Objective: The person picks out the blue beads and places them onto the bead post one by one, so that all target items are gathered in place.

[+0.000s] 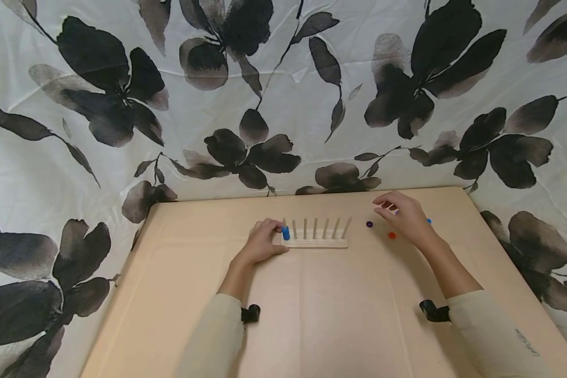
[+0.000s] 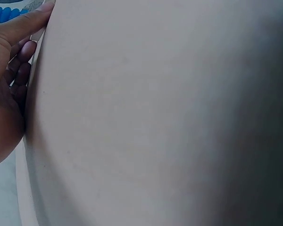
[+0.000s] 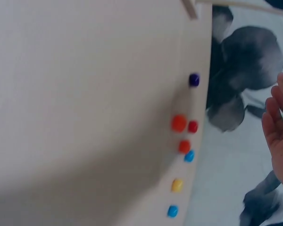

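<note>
A wooden peg rack (image 1: 315,243) with several upright pegs stands near the far edge of the board. Blue beads (image 1: 285,233) are stacked on its leftmost peg; in the left wrist view the stacked beads (image 2: 4,15) show at the top left corner. My left hand (image 1: 263,240) grips the rack's left end, thumb at the front and fingers behind. To the right of the rack, my right hand (image 1: 406,218) hovers over loose beads, its fingers bent and a gap between thumb and index. A purple bead (image 1: 369,224) and an orange bead (image 1: 392,235) lie beneath and beside it.
Along the board's far edge lie more loose beads: a red bead (image 3: 193,126), a yellow bead (image 3: 177,185) and a blue bead (image 3: 172,211). The pale board (image 1: 340,315) spreads toward me. Behind it hangs a white cloth (image 1: 321,105) with dark flowers.
</note>
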Demonstrator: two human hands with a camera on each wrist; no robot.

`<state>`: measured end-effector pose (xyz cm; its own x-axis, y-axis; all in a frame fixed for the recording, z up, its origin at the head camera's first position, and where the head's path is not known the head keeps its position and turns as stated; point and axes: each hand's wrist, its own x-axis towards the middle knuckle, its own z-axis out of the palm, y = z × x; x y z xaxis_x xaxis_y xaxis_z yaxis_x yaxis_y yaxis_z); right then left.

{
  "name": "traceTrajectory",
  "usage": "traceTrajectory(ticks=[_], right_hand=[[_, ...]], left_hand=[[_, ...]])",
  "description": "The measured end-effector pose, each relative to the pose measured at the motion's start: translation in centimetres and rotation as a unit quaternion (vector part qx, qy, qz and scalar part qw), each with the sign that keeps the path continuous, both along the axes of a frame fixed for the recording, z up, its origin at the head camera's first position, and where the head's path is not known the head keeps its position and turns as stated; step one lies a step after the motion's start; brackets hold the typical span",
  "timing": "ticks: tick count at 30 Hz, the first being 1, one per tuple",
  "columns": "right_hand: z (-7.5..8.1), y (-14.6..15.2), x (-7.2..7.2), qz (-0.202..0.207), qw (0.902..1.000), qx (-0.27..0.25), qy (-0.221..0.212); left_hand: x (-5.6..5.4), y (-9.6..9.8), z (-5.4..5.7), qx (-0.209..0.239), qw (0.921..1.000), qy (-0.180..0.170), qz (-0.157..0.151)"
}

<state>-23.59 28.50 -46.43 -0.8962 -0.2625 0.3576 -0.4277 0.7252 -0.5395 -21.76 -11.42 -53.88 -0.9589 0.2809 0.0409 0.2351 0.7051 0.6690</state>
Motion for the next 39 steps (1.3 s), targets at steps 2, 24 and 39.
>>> traceTrajectory(ticks=[2,24,39], right_hand=[[-0.5,0.9,-0.2,-0.009,0.9999,0.0,-0.01],[-3.4,5.9,-3.3,-0.053,0.9863,0.059,-0.145],[-4.6,5.8,-4.3,-0.063,0.9739,0.092,-0.198]], left_hand=[[0.1,-0.1,-0.1,0.001,1.0,0.0,-0.002],[-0.1,0.0,0.1,0.002,0.9999,-0.013,0.005],[-0.1,-0.2,0.2,0.006,0.9999,-0.016,0.001]])
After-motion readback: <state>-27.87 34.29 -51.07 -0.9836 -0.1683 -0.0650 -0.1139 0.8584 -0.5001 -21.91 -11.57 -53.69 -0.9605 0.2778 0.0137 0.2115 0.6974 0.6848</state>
